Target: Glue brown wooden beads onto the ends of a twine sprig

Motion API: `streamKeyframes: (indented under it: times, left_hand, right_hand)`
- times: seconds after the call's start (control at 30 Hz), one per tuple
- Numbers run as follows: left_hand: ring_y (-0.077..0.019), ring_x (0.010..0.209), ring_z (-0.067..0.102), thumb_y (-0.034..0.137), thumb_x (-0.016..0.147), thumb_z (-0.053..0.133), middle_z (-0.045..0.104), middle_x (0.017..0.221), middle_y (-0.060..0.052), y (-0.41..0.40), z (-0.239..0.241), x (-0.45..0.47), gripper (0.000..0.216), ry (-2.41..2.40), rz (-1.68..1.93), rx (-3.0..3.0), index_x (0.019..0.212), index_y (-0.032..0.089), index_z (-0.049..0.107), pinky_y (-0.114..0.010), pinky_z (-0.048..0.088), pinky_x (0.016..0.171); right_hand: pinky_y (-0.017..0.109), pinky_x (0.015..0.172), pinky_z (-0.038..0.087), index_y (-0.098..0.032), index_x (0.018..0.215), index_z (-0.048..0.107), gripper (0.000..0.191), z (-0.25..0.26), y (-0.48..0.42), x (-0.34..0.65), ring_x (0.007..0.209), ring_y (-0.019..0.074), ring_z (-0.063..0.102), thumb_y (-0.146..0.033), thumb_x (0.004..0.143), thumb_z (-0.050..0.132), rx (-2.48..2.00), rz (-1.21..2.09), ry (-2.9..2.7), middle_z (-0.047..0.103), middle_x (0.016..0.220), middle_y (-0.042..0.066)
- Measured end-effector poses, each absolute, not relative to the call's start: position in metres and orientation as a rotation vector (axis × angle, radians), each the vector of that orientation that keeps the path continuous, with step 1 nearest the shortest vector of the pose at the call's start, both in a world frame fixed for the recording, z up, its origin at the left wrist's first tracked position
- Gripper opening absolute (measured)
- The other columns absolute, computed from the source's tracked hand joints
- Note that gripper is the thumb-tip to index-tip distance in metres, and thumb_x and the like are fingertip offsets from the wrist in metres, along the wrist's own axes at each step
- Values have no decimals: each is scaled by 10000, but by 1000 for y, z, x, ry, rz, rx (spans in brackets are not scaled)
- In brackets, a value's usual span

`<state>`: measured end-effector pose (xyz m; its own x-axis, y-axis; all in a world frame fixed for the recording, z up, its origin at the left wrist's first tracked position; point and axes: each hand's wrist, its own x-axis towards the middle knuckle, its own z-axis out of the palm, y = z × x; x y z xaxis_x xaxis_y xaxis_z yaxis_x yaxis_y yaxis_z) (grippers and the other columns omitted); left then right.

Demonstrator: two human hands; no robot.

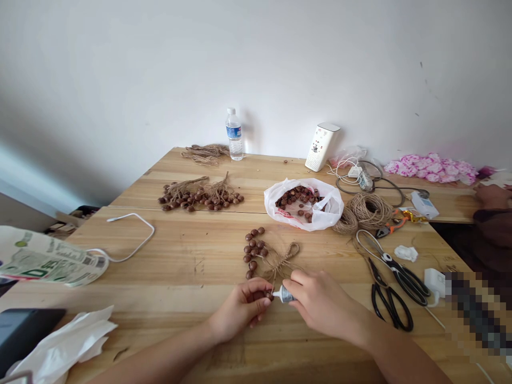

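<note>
My left hand (240, 309) pinches a round brown nut (271, 296) between thumb and fingers, with a strand of twine running up from it. In my right hand (324, 306) is a small white glue tube (285, 294), tilted sideways, its narrow nozzle at the nut. Whether the nozzle touches the nut or the twine I cannot tell. Just beyond my hands lies a knotted twine bundle (290, 252) with a braided loop. Its loose strands spread toward several brown nuts (253, 250) on the wooden table (168, 298).
A white plastic bag (276, 205) of nuts lies beyond, beside twine coils (370, 209). Scissors (404, 272), black-handled shears (390, 301) and pliers (390, 228) lie right. Finished-looking nut bunches (200, 197) and a water bottle (234, 136) stand farther back. Another person's arm (492, 197) shows at right.
</note>
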<state>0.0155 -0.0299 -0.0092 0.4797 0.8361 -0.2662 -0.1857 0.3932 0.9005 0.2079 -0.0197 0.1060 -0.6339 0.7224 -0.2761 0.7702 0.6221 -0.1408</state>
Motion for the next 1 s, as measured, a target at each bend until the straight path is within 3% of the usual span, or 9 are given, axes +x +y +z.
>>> streamKeyframes:
  times: [0.43, 1.0]
  left_hand:
    - [-41, 444, 446, 400, 690, 728, 506, 736, 24, -30, -14, 15, 350, 842, 764, 968, 900, 140, 625, -163, 332, 336]
    - [-45, 395, 395, 411, 691, 722, 484, 534, 70, -30, -9, 16, 376, 872, 734, 963, 909, 128, 604, -159, 310, 340]
  right_hand:
    - [272, 594, 363, -169, 1015, 574, 153, 104, -20, 207, 733, 186, 591, -230, 884, 525, 1219, -348, 2631, 596, 945, 64]
    - [271, 568, 326, -167, 1002, 578, 146, 101, -20, 207, 730, 183, 589, -222, 874, 535, 1220, -310, 2661, 601, 925, 62]
